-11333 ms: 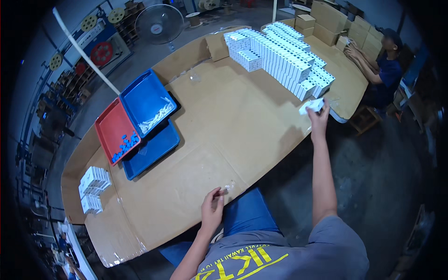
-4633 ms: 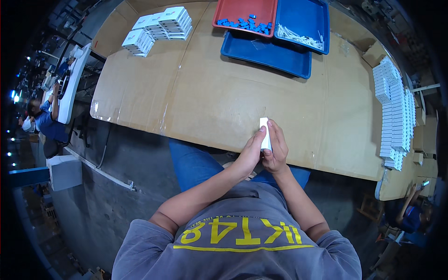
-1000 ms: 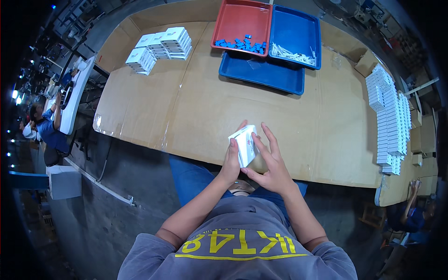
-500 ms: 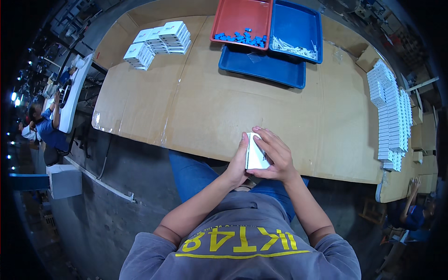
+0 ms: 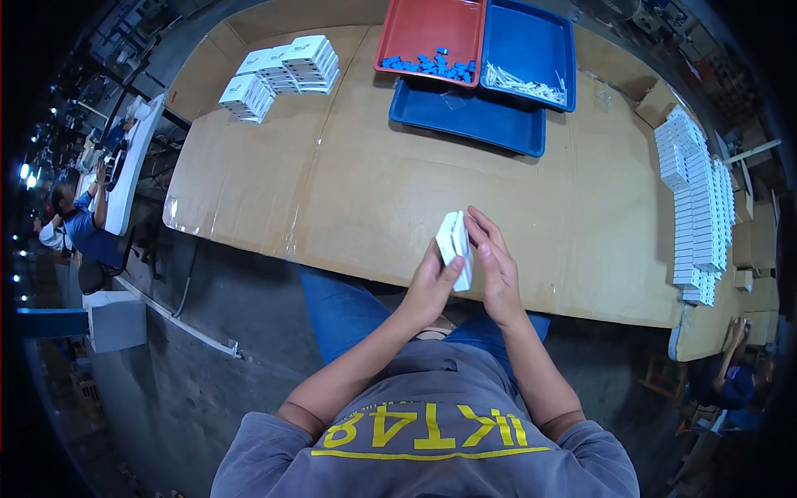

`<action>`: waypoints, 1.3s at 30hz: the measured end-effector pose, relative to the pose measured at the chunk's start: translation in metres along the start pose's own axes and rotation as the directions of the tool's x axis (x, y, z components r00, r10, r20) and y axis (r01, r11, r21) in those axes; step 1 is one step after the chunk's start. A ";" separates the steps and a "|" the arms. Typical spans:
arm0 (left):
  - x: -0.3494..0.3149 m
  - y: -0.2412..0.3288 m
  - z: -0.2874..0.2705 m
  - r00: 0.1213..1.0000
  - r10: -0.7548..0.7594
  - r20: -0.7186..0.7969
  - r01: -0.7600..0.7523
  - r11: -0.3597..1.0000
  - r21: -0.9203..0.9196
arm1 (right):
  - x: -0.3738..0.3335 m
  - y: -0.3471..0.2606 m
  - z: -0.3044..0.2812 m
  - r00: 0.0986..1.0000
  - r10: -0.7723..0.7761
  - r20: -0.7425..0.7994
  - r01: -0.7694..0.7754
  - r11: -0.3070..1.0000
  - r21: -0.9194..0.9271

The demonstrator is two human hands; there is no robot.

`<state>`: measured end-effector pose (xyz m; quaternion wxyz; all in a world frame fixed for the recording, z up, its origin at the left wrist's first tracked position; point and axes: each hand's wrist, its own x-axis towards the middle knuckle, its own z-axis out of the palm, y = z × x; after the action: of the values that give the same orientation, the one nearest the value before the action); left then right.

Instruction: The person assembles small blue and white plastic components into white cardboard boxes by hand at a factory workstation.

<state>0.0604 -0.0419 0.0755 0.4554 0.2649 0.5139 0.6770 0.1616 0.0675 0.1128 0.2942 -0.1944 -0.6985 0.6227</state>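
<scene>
Above the table's near edge, my left hand (image 5: 432, 285) grips a flat white box-like piece (image 5: 453, 246), its thumb across the lower front and the fingers behind, partly hidden. The piece is tilted up, with its narrow side turned toward my right hand. My right hand (image 5: 501, 278) is just beside it, fingers stretched out and thumb apart; its fingertips are at the piece's right edge, and I cannot tell whether they touch it.
A red tray (image 5: 432, 33) of small blue parts and a blue tray (image 5: 531, 41) of white sticks overlap another blue tray (image 5: 465, 124). White pieces are stacked at far left (image 5: 249, 95) and along the right side (image 5: 697, 207). People work at both sides.
The white piece has been tipped up and turned edge-on in my left hand. My right hand has come off its face and opened beside it.
</scene>
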 end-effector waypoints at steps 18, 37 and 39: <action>0.001 -0.016 0.010 0.958 -0.163 -0.235 0.159 0.987 -0.037 | -0.022 0.029 0.001 0.950 -0.282 0.131 0.310 0.828 -0.467; 0.000 -0.015 0.005 0.961 -0.157 -0.228 0.139 0.986 -0.091 | -0.031 0.038 0.004 0.940 -0.309 0.146 0.340 0.799 -0.496; 0.002 -0.011 0.004 0.959 -0.156 -0.238 0.155 0.988 -0.021 | -0.028 0.034 0.002 0.943 -0.302 0.137 0.330 0.813 -0.479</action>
<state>0.0669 -0.0378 0.0667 0.4423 0.1399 0.5834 0.6666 0.1775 0.0531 0.0743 0.3144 -0.1275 -0.8650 0.3698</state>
